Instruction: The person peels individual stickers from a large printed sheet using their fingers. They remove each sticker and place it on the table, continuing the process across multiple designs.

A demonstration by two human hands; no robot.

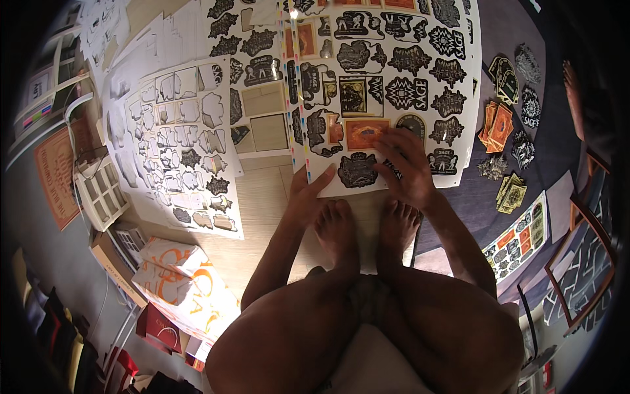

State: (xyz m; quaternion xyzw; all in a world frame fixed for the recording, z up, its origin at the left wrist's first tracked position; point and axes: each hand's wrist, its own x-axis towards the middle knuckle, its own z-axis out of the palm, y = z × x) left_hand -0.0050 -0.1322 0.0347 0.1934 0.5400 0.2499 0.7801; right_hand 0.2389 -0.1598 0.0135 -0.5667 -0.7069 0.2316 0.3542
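A large white sheet of stickers point(367, 72), printed with black lettered designs and a few orange and yellow cards, lies before me above my feet. My left hand point(308, 190) grips its near left corner, thumb on top and the other fingers out of sight beneath. Over the near part of the sheet, my right hand point(410, 171) rests with fingers bent and apart. Its fingertips touch the right edge of an orange rectangular sticker point(363, 134); the thumb lies beside a black sticker point(357, 171). I cannot make out a lifted sticker edge.
Left of it lies a sheet with many cut-out gaps point(187, 151). On the dark cloth at right are piles of loose stickers: orange cards point(499, 125), yellow ones point(510, 194), black ones point(504, 79). Another sticker sheet point(522, 240) lies nearer. A white-and-orange bag point(180, 282) stands lower left.
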